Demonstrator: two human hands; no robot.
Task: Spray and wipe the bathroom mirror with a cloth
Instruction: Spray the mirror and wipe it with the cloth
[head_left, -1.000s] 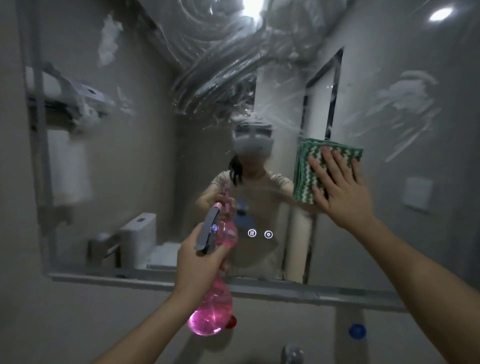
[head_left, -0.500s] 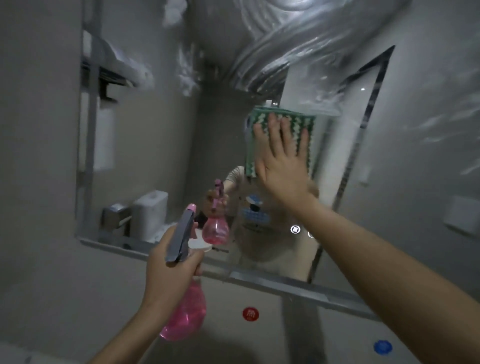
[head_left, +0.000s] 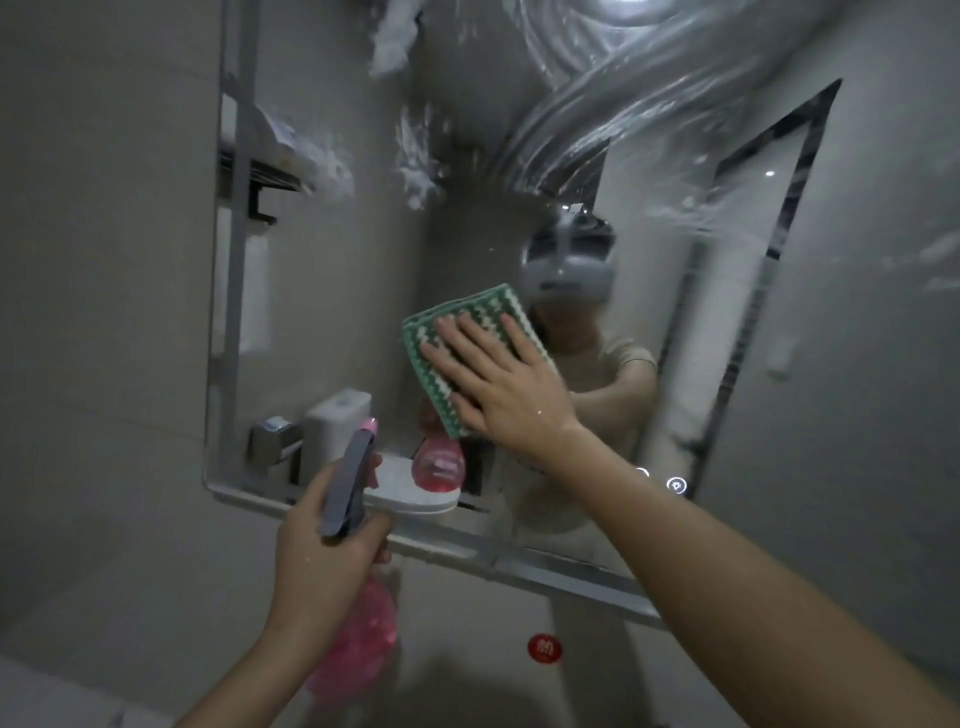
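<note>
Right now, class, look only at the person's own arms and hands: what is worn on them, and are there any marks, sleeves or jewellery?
Both forearms are bare up to the frame's edge: no sleeves show. The left hand and right hand wear no gloves, rings, watch or bracelet, and no markings can be seen.

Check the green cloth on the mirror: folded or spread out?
Folded. The cloth shows stacked layers along its left edge and forms a compact pad under the flat right hand pressing it to the mirror.

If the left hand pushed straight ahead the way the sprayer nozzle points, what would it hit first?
Probably the mirror near its lower edge. The left hand holds the spray bottle aimed there, with nothing visible between, though depth is unclear.
</note>
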